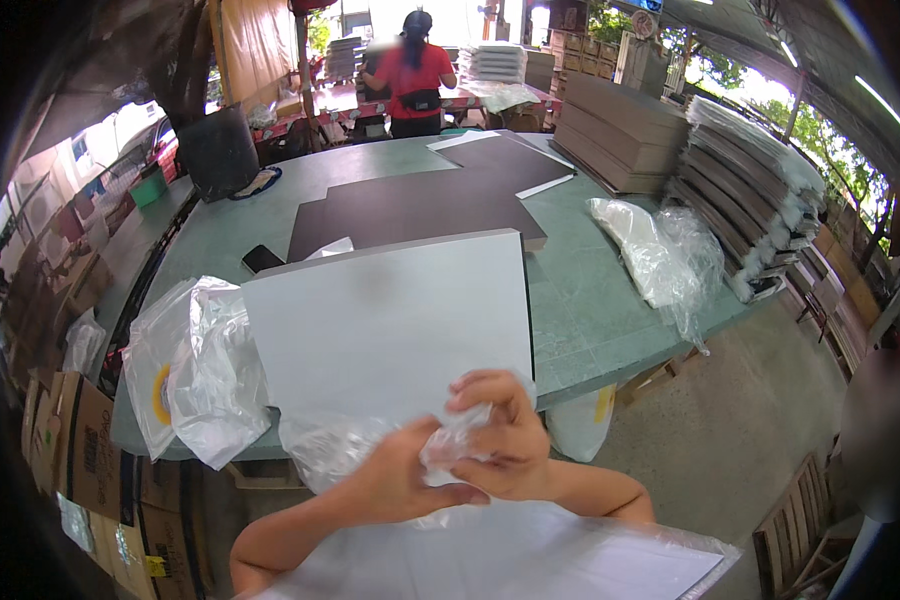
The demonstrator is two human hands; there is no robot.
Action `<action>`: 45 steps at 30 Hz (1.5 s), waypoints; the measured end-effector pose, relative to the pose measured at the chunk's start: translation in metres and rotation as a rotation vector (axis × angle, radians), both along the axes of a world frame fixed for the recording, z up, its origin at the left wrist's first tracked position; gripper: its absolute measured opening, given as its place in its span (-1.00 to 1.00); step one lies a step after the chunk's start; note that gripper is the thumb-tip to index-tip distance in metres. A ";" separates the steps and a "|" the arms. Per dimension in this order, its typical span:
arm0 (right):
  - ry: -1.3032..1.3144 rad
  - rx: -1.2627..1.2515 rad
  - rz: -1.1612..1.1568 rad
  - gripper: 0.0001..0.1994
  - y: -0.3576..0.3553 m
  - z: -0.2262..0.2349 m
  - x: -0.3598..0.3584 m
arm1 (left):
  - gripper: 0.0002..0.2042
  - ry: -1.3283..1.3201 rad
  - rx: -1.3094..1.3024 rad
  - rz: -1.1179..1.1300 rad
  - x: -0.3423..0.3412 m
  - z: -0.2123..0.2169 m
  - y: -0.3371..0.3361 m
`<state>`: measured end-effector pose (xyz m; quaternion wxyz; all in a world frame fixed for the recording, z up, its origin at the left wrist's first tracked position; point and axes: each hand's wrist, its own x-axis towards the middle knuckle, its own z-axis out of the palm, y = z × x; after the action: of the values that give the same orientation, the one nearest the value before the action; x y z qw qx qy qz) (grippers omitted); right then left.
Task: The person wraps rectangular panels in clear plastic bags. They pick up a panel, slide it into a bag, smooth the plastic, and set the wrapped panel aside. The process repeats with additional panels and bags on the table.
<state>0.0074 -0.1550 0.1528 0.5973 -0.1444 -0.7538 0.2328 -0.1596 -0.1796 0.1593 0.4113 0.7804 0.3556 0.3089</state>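
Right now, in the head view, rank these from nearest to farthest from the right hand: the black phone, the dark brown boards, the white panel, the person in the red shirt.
1. White panel, just beyond the right hand.
2. Black phone, on the green table, up to the left.
3. Dark brown boards, mid-table behind the panel.
4. Person in the red shirt, past the table's far end.

Bare green bench (pixel 580 320) surface lies open right of the white panel (pixel 390 320), up to the loose plastic bag (pixel 660 255). Left passage is blocked by crumpled plastic bags (pixel 195 370). Ahead, dark brown boards (pixel 420 205) and a phone (pixel 262 258) occupy the bench centre.
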 end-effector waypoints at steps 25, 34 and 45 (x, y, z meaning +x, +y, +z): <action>-0.382 -0.823 1.083 -0.76 0.004 -0.019 0.014 | -0.72 0.400 -0.218 -0.061 -0.111 -0.087 0.047; -1.296 -0.118 0.089 -0.66 0.026 -0.024 0.068 | -0.75 0.852 -0.370 -0.631 -0.039 0.020 -0.008; -1.971 -0.193 -0.462 -0.84 0.065 -0.042 0.104 | -0.90 0.938 0.751 0.101 -0.114 -0.039 -0.007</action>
<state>0.1118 -0.0900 0.1107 -0.2735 -0.4616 -0.8423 -0.0511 -0.2740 -0.1866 0.1208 -0.1086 0.9074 0.4023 0.0554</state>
